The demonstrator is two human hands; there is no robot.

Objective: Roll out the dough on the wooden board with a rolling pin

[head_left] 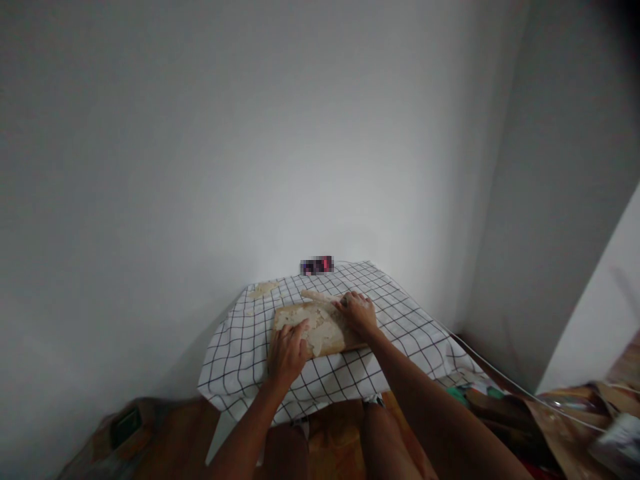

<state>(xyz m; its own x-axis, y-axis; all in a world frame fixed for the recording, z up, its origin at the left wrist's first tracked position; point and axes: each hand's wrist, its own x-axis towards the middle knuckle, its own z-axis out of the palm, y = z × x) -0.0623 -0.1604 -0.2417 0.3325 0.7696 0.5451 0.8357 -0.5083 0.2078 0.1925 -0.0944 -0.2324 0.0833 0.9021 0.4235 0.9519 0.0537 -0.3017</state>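
A floury wooden board (345, 348) lies on the table, with a pale, thin, uneven sheet of dough (326, 331) spread over it. My left hand (289, 350) rests on the board's left side, fingers apart and touching the dough's edge. Along the far side of the board lies a light wooden rolling pin (316, 295). Its right end is under my right hand (359, 312), whose fingers curl round it. The palm hides that end of the pin and part of the dough.
A white, black-checked tablecloth (235, 363) covers the small table against the wall. Another flat piece of dough (264, 289) lies at its far left corner. A blurred-out dark and red object (317, 265) stands at the back. A white cable (500, 373) runs past the right side, above bags.
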